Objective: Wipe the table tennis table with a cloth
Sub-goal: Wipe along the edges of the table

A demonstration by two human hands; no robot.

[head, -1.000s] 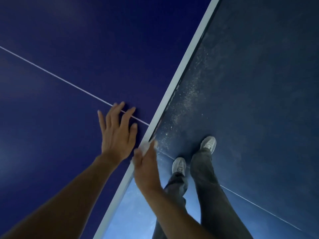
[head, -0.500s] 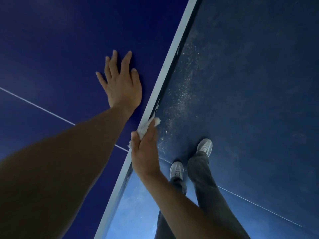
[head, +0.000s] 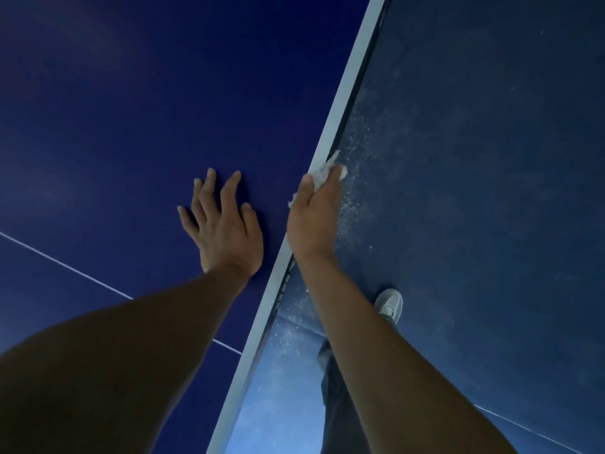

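Cloth (head: 322, 176) mostly hidden inside right hand (head: 312, 221) grip; second shoe behind right forearm.

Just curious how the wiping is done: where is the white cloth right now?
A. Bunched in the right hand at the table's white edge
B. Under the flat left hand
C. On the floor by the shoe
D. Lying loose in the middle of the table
A: the cloth sticks out of the right hand, pressed at the table's white edge, while the left hand lies flat and bare on the blue top.
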